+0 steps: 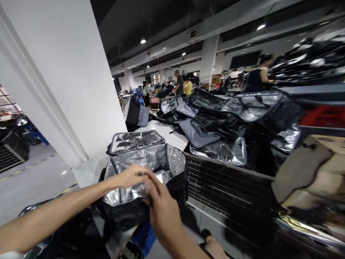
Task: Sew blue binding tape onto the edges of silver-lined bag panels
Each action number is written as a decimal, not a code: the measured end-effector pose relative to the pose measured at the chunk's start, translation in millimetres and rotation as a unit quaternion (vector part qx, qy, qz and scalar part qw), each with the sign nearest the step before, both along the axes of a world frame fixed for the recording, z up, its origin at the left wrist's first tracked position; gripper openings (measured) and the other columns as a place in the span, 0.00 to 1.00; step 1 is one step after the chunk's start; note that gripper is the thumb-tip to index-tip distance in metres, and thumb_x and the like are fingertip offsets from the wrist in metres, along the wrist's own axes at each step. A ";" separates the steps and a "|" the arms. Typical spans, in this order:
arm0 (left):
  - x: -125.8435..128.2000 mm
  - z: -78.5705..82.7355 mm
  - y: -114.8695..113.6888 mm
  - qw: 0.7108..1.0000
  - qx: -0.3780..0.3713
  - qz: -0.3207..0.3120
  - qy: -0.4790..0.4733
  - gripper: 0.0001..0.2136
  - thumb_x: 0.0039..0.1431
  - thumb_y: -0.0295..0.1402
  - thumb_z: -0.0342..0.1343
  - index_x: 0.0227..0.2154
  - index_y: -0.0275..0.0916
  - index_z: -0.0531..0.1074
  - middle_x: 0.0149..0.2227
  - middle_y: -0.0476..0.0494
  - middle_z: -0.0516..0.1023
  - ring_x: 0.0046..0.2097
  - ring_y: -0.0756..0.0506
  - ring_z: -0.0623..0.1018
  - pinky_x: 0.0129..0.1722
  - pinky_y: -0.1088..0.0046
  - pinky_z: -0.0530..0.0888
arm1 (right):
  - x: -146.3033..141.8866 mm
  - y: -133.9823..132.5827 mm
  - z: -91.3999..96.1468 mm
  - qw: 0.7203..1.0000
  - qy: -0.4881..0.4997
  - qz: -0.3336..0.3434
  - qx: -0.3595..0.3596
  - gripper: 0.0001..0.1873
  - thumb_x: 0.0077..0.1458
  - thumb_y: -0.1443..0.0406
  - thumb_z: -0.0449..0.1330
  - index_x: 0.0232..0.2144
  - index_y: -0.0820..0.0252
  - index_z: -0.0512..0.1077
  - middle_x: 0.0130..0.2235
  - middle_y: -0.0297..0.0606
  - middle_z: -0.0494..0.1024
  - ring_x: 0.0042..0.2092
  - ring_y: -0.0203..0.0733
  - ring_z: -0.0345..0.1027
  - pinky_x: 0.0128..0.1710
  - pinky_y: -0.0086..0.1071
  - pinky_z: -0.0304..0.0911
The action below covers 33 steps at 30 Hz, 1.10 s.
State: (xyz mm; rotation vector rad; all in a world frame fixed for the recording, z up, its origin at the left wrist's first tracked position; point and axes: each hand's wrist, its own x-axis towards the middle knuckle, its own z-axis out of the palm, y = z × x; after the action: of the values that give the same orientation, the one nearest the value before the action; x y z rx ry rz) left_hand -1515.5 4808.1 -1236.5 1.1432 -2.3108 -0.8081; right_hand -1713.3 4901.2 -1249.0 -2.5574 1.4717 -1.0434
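Note:
An insulated bag [142,158] with a black outside and shiny silver lining stands open in front of me, its lid folded back. My left hand [136,175] reaches across the opening, its fingers bent down and partly hidden behind the other hand. At the bag's front edge, my right hand [160,201] has its fingers curled together, meeting the left fingertips. Motion blur and the hands themselves hide what is between the fingers.
A white table [168,133] lies under and behind the bag. To the right, a dark mesh crate [221,180] stands below piled silver-lined bags [215,126]. A white pillar [64,79] rises at left. Cardboard [302,169] is at right; a blue crate [144,237] is below. Several people work farther back.

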 end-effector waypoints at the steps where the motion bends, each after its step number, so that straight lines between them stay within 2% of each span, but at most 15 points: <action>1: -6.1 5.3 -19.7 0.994 -0.082 -0.003 -0.071 0.23 0.61 0.44 0.60 0.55 0.38 0.73 0.57 0.34 0.73 0.56 0.35 0.72 0.55 0.59 0.70 | 1.2 7.0 -6.7 0.999 0.041 -0.002 0.028 0.37 0.56 0.76 0.50 0.67 0.55 0.59 0.63 0.46 0.69 0.61 0.51 0.64 0.40 0.34 0.72; 3: -11.5 10.7 -59.0 0.944 -0.227 0.044 -0.235 0.33 0.57 0.38 0.64 0.64 0.36 0.63 0.65 0.26 0.62 0.63 0.28 0.64 0.60 0.47 0.64 | -5.8 11.9 -23.7 0.991 0.103 -0.028 0.077 0.35 0.56 0.77 0.50 0.65 0.58 0.62 0.55 0.47 0.77 0.56 0.53 0.68 0.36 0.32 0.70; 4: -12.1 11.3 -75.3 0.912 -0.265 0.073 -0.304 0.32 0.58 0.33 0.63 0.64 0.35 0.62 0.64 0.23 0.61 0.63 0.26 0.64 0.59 0.45 0.65 | -16.2 10.0 -31.4 0.988 0.116 -0.040 0.095 0.30 0.56 0.77 0.50 0.60 0.59 0.67 0.49 0.46 0.80 0.53 0.51 0.70 0.36 0.31 0.68; 6: -12.3 12.2 -97.0 0.869 -0.282 0.094 -0.395 0.26 0.59 0.21 0.54 0.61 0.35 0.65 0.56 0.22 0.68 0.54 0.28 0.72 0.51 0.49 0.70 | -51.0 0.3 -39.8 0.983 0.123 -0.057 0.123 0.20 0.58 0.77 0.50 0.47 0.58 0.74 0.41 0.42 0.80 0.48 0.48 0.72 0.36 0.29 0.66; 8: -15.8 17.9 -104.3 0.875 -0.251 0.064 -0.409 0.25 0.57 0.17 0.48 0.57 0.37 0.68 0.46 0.28 0.74 0.44 0.34 0.77 0.44 0.57 0.73 | -95.5 -12.8 -34.9 0.975 0.128 -0.095 0.153 0.15 0.60 0.76 0.51 0.40 0.56 0.74 0.40 0.41 0.80 0.44 0.45 0.74 0.36 0.29 0.64; 11: -37.0 38.9 -100.5 0.918 -0.166 -0.009 -0.361 0.17 0.55 0.22 0.52 0.47 0.37 0.73 0.39 0.35 0.78 0.41 0.36 0.78 0.42 0.62 0.73 | -141.4 -28.0 -4.9 0.940 0.134 -0.230 0.213 0.15 0.65 0.71 0.51 0.46 0.57 0.76 0.44 0.46 0.81 0.44 0.49 0.77 0.38 0.33 0.63; 13: -61.9 56.2 -96.0 0.933 -0.089 -0.048 -0.344 0.09 0.56 0.25 0.51 0.37 0.35 0.75 0.31 0.39 0.78 0.37 0.40 0.79 0.39 0.68 0.74 | -136.7 -29.5 18.8 0.936 0.101 -0.270 0.204 0.16 0.66 0.68 0.51 0.51 0.55 0.75 0.49 0.47 0.81 0.48 0.52 0.76 0.40 0.35 0.63; 16: -101.9 75.5 -88.4 0.930 0.017 -0.117 -0.349 0.11 0.61 0.29 0.47 0.32 0.34 0.75 0.25 0.43 0.77 0.29 0.46 0.78 0.34 0.74 0.74 | -88.2 -19.7 32.0 0.962 0.070 -0.173 0.198 0.14 0.67 0.63 0.52 0.47 0.54 0.77 0.42 0.43 0.84 0.42 0.51 0.78 0.37 0.35 0.61; 19: -128.4 82.3 -76.5 0.908 0.071 -0.190 -0.366 0.13 0.65 0.31 0.46 0.36 0.34 0.76 0.29 0.44 0.80 0.31 0.47 0.78 0.35 0.75 0.75 | -50.1 -9.1 10.5 0.958 0.091 -0.167 0.214 0.11 0.64 0.64 0.56 0.40 0.62 0.77 0.36 0.49 0.84 0.38 0.54 0.79 0.33 0.35 0.57; 21: -137.6 82.6 -66.7 0.895 0.050 -0.221 -0.385 0.10 0.64 0.30 0.50 0.39 0.36 0.77 0.32 0.43 0.80 0.36 0.44 0.78 0.42 0.69 0.74 | -52.2 -4.9 -10.7 0.961 0.054 -0.174 0.208 0.10 0.62 0.68 0.54 0.40 0.62 0.76 0.35 0.48 0.84 0.37 0.52 0.78 0.32 0.34 0.54; 23: -145.4 84.0 -57.3 0.879 -0.093 -0.244 -0.398 0.07 0.61 0.31 0.57 0.39 0.38 0.79 0.37 0.37 0.79 0.45 0.38 0.76 0.50 0.58 0.71 | -71.8 0.4 -26.9 0.968 -0.010 -0.154 0.197 0.12 0.62 0.71 0.51 0.38 0.60 0.75 0.34 0.45 0.83 0.36 0.50 0.77 0.32 0.34 0.53; 25: -157.6 88.9 -50.2 0.838 -0.278 -0.272 -0.382 0.07 0.58 0.37 0.64 0.38 0.41 0.81 0.46 0.33 0.76 0.54 0.32 0.70 0.55 0.50 0.64 | -98.4 11.8 -35.5 0.971 -0.084 -0.120 0.187 0.13 0.63 0.67 0.50 0.34 0.59 0.75 0.30 0.43 0.81 0.32 0.48 0.75 0.31 0.34 0.53; 27: -178.0 95.9 -46.8 0.801 -0.358 -0.321 -0.357 0.08 0.58 0.41 0.65 0.37 0.44 0.82 0.53 0.36 0.74 0.58 0.33 0.67 0.57 0.53 0.62 | -124.3 32.0 -39.0 0.960 -0.176 -0.107 0.188 0.17 0.66 0.58 0.51 0.31 0.59 0.74 0.28 0.42 0.79 0.30 0.47 0.72 0.31 0.33 0.55; 30: -224.9 100.4 -45.3 0.792 -0.230 -0.422 -0.377 0.06 0.63 0.35 0.62 0.39 0.43 0.81 0.44 0.43 0.80 0.46 0.44 0.75 0.45 0.70 0.67 | -155.6 73.2 -40.5 0.914 -0.310 -0.169 0.199 0.22 0.61 0.47 0.57 0.33 0.59 0.78 0.32 0.43 0.81 0.36 0.50 0.73 0.35 0.34 0.62; 33: -279.0 89.9 -37.5 0.787 -0.125 -0.482 -0.364 0.04 0.62 0.29 0.61 0.33 0.38 0.80 0.29 0.48 0.79 0.31 0.50 0.73 0.31 0.75 0.63 | -179.8 107.0 -35.1 0.870 -0.368 -0.230 0.233 0.23 0.57 0.46 0.61 0.35 0.59 0.80 0.39 0.43 0.82 0.43 0.54 0.73 0.42 0.37 0.66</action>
State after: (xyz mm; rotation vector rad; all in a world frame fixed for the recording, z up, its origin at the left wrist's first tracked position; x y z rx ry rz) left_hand -1794.5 4770.6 -1146.6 0.0077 -3.5760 -0.2949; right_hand -1893.2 5008.3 -1284.1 -1.2764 1.7918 -1.2859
